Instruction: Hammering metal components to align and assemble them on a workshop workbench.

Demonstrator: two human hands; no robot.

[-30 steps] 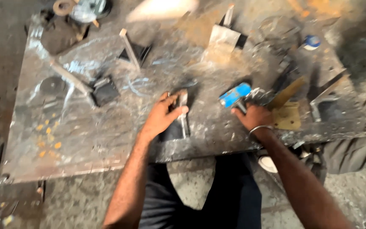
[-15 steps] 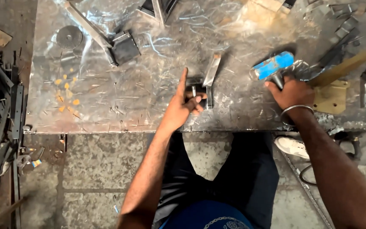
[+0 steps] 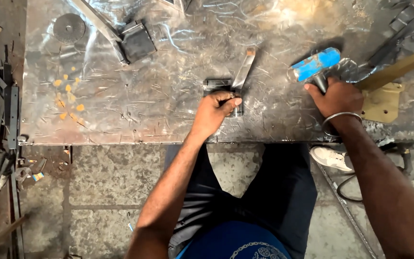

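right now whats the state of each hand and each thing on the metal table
left hand: closed on the flat steel bar, pressing it down
flat steel bar: lying slanted across the small steel block
small steel block: flat on the table, partly under the hand
right hand: gripping the blue tool's handle
blue tool: resting on the table
round disc: lying flat, untouched
metal table: scratched

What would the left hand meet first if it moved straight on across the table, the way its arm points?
Probably the flat metal strip leaning up from the small steel piece that the left hand already presses; beyond them the scratched table looks bare.
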